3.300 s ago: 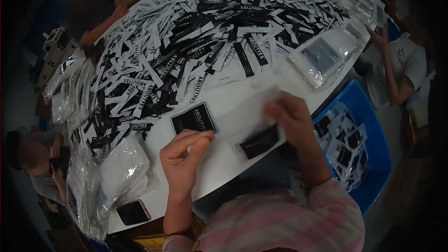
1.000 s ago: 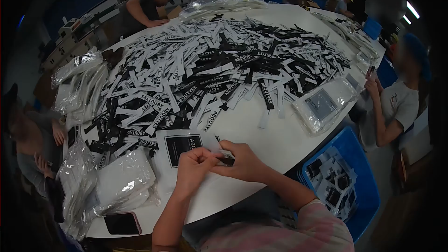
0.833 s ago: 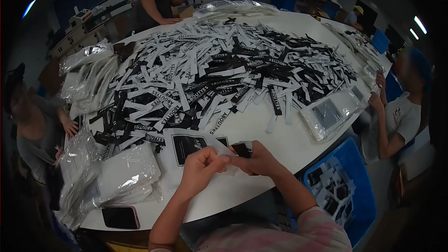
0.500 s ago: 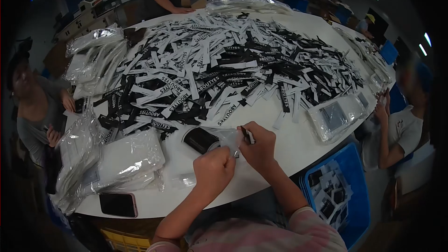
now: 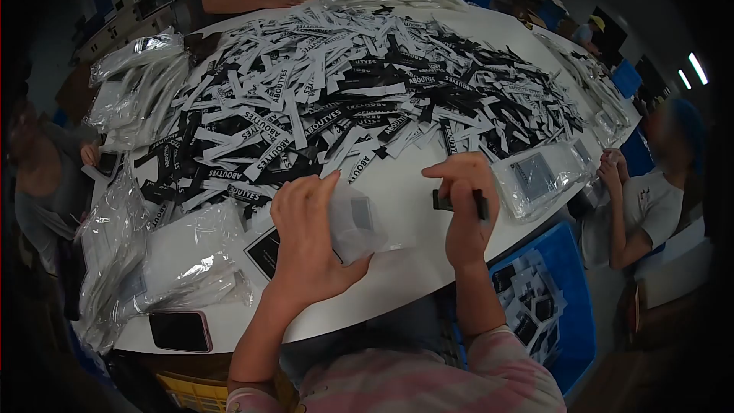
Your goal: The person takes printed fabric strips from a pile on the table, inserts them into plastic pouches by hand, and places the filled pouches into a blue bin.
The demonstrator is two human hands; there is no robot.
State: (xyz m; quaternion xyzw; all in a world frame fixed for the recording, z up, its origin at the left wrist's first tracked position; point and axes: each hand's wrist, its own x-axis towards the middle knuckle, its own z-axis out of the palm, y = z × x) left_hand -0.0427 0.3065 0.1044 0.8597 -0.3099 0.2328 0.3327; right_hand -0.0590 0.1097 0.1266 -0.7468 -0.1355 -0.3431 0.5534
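Note:
My left hand [image 5: 306, 241] is over the near part of the table with its fingers spread and thumb out, holding nothing that I can see. Beside its fingers a translucent plastic bag [image 5: 358, 220] rests on the white table [image 5: 405, 268]. A black item with a white border [image 5: 262, 252] lies partly hidden behind that hand. To the right, my right hand [image 5: 470, 218] is raised, thumb bent and index finger pointing left. In its curled fingers is a small dark object [image 5: 442, 200], whose kind I cannot make out.
A broad heap of black and white printed strips [image 5: 306, 99] covers the table's middle. Plastic-wrapped stacks [image 5: 191, 248] stand left, another wrapped pack [image 5: 535, 180] right. A phone [image 5: 180, 332] lies near the edge. A blue bin [image 5: 577, 298] holds packets below. Other people work around.
My hands have moved apart; the left one has opened from a fist and shifted left. The right one moved right, keeping the dark object. The black item seen in the bag area now lies further left.

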